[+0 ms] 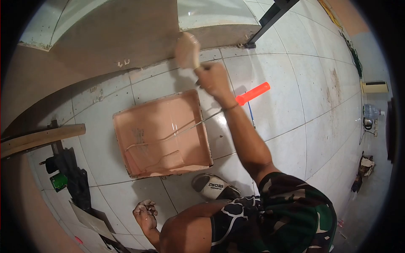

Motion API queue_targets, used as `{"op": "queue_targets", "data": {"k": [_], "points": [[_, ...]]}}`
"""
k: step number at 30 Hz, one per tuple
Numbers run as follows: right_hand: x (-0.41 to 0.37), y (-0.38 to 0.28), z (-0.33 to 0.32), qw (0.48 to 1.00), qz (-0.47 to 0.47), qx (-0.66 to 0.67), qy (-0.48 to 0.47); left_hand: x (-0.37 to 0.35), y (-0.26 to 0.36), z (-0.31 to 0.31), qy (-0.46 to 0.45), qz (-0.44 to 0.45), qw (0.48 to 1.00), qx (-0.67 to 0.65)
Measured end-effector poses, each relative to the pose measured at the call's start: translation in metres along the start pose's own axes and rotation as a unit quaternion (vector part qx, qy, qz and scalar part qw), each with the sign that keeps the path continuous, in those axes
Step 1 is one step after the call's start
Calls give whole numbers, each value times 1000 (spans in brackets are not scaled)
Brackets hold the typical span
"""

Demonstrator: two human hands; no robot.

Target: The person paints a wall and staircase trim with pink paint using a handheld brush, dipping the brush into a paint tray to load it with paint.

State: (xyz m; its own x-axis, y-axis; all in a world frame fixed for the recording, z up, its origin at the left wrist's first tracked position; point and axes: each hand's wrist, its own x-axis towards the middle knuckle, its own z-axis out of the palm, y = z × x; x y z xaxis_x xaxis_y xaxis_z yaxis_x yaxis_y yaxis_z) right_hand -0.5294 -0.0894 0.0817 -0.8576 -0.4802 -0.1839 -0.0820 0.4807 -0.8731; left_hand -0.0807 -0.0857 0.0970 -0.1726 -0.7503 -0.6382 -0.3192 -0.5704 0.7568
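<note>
right hand point(215, 82): grips brush point(188, 51) | left hand point(146, 214): curled | orange-handled rod point(254, 93): over tray point(160, 113)

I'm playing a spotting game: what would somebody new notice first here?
Probably the bright orange handle, right of the big pink-coated tray, its thin rod reaching over it. The tray sits on white floor tiles. Beyond the tray, the right hand holds a pink-coated brush near the brown surface.

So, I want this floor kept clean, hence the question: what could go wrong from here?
The peach-coated brush in the right hand could drip on the tile floor. The orange-handled tool sticks out past the tray beside the right forearm, so a bump might shift it. The slipper sits close to the tray and could nudge it.
</note>
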Motion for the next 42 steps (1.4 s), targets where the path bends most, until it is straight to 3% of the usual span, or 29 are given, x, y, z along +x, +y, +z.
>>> {"op": "queue_targets", "data": {"k": [4, 8, 12, 14, 22, 32, 34, 40, 42], "points": [[29, 30, -61, 991, 62, 9, 119, -1, 1, 0, 6, 0, 1000, -3], [33, 63, -117, 967, 56, 25, 249, 2, -5, -4, -12, 5, 1000, -3], [14, 61, -152, 973, 106, 120, 166, 3, -1, 2, -7, 3, 1000, 1], [13, 68, -159, 943, 186, 260, 94, 4, 1, 3, -16, 11, 1000, -14], [57, 100, -166, 964, 195, 179, -21, 3, 1, 2, -5, 12, 1000, -16], [99, 112, -173, 962, 196, 191, -19, 0, -9, -7, 21, 23, 999, -23], [97, 110, -171, 968, 177, 179, 1, -1, -4, -5, 13, 14, 1000, -13], [63, 94, -176, 993, 101, -54, 22, -3, 0, -3, 6, 8, 1000, -7], [46, 84, -178, 966, 87, -242, 9, -1, -1, -3, 7, 6, 1000, -17]]}}
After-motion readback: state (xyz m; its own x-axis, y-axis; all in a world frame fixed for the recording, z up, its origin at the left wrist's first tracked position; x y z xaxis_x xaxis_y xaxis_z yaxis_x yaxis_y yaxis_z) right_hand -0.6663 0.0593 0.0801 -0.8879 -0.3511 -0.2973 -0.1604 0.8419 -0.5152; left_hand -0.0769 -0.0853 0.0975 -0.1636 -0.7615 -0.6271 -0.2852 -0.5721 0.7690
